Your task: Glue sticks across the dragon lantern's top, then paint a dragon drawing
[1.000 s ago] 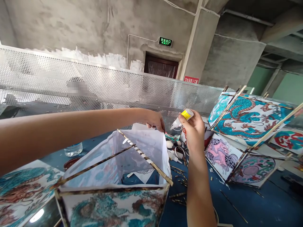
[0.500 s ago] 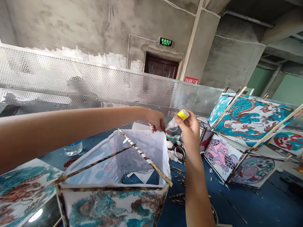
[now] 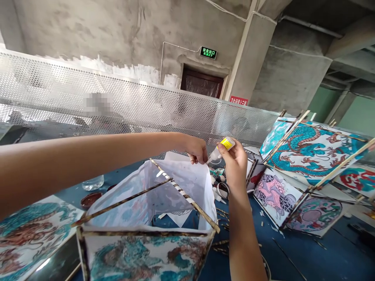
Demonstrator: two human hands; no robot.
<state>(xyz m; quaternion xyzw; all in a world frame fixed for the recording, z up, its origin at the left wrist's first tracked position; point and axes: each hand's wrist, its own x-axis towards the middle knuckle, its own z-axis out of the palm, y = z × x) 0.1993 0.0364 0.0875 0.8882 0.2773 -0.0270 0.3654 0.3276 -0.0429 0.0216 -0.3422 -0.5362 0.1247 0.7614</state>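
Observation:
A box-shaped lantern (image 3: 152,218) of bamboo sticks and white paper painted with teal dragons stands before me on the blue table. My left hand (image 3: 195,150) reaches over it and pinches the paper at its far top corner. My right hand (image 3: 236,164) grips a small white glue bottle with a yellow label (image 3: 223,148). The bottle's nozzle points down-left and almost touches the corner that my left fingers hold.
Finished dragon-painted lanterns (image 3: 310,150) lean at the right. A painted sheet (image 3: 26,234) lies at the lower left. A plastic water bottle (image 3: 93,182), a small dish (image 3: 89,200) and loose bamboo bits (image 3: 225,226) sit on the blue table. A perforated metal screen (image 3: 117,105) runs behind.
My right hand has brought the glue bottle left and down until its nozzle is next to my left fingers at the lantern's far corner. The left hand stays on that corner.

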